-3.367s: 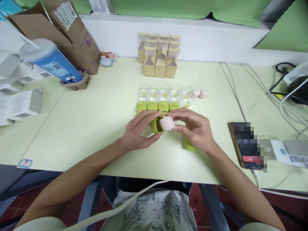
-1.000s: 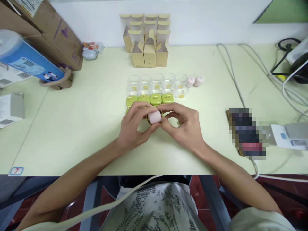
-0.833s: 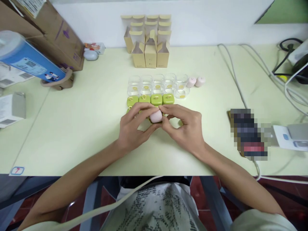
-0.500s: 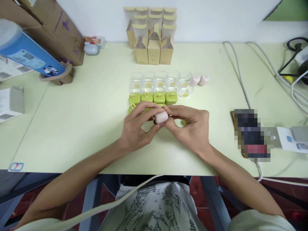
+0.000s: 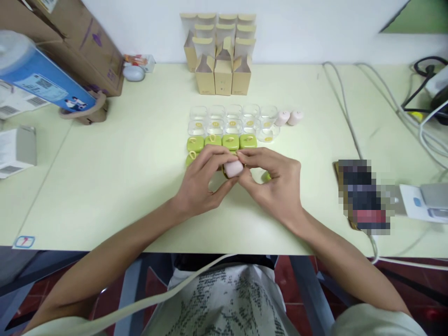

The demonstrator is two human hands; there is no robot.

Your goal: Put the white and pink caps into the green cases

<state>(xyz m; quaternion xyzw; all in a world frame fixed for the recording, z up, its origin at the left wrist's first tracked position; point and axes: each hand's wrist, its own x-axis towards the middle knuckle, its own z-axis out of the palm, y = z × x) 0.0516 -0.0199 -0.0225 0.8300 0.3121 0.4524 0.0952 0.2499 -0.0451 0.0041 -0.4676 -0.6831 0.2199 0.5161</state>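
Note:
My left hand (image 5: 199,184) and my right hand (image 5: 276,184) meet over the table, both pinched round a small pink rounded piece (image 5: 233,168) that sits in a green case, mostly hidden by my fingers. Just behind them lies a row of green square cases (image 5: 221,142) with yellow loops. Behind that stand two rows of clear square lids (image 5: 231,119). Two more pink pieces (image 5: 289,117) lie to the right of the lids. A bit of another green part (image 5: 266,176) shows by my right hand.
Tan cardboard boxes (image 5: 220,70) stand stacked at the back. A brown carton (image 5: 87,46) and a blue tube (image 5: 38,77) are at the left, white boxes (image 5: 17,149) further left. A phone (image 5: 362,196) and cables (image 5: 350,116) lie at the right.
3.4 s ago the pink piece was held up at the mouth of the tilted green case; now it sits lower between both hands, fingers closed tighter over it. Over the last second, hardly any movement.

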